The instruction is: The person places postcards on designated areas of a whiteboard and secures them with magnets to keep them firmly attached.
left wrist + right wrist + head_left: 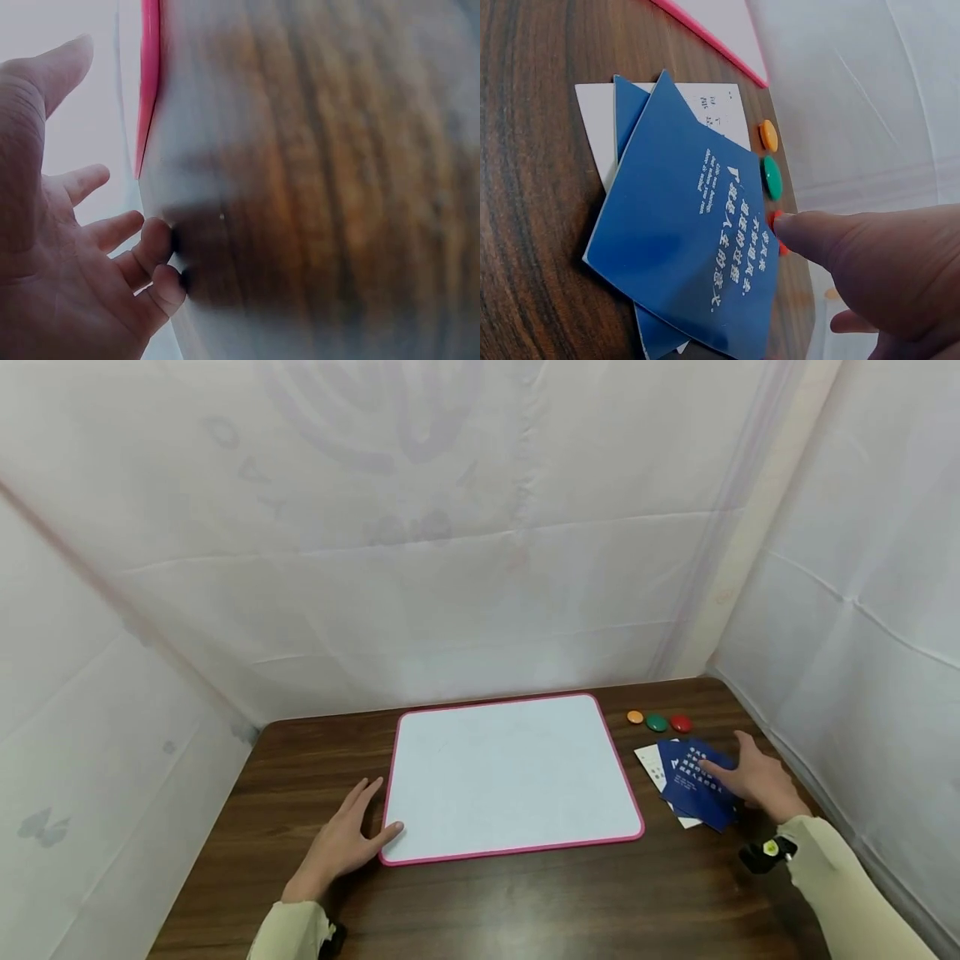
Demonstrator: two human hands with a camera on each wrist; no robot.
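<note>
Fingers of the right hand (pixel 757 781) are laid straight on a fanned stack of glossy blue cards (pixel 699 782), which lies on the dark wooden worktop (pixel 525 893) right of a pink-rimmed whiteboard (pixel 510 777). Thin, light and probably slippery, the cards are best pinched at a free edge. Three round magnets (pixel 657 722) sit just behind. The left hand (pixel 341 843) is spread flat, thumb touching the whiteboard's corner.

Dark wood-grain table (pixel 315 760) set in a corner. White creased sheeting (pixel 450 527) covers the back and both side walls, meeting the table's far, left and right edges. Lighting even.
</note>
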